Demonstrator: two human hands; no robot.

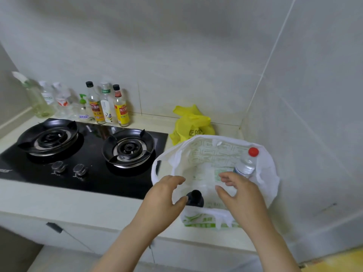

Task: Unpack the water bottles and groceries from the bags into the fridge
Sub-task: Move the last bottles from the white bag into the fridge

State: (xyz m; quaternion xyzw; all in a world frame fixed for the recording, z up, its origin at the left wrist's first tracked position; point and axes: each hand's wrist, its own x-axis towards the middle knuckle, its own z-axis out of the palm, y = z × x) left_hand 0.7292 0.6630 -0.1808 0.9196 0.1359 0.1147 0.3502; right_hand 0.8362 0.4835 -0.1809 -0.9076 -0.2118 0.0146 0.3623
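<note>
A white plastic bag (208, 152) with green print stands open on the counter at the right. Inside it leans a clear water bottle (246, 165) with a red cap, against the bag's right wall. A dark-capped bottle (194, 198) pokes up at the bag's near rim. My left hand (164, 199) hovers over the bag's left edge with fingers spread; its thumb tip is close to the dark cap. My right hand (238, 193) hangs over the middle of the bag, fingers relaxed and holding nothing. A crumpled yellow bag (191, 124) lies behind, by the wall.
A black two-burner gas hob (84, 152) fills the counter's left. Several sauce and cleaner bottles (98, 107) stand along the back wall. Tiled walls close the corner at the right. The pale counter's front edge (98, 218) runs below, with cabinet doors under it.
</note>
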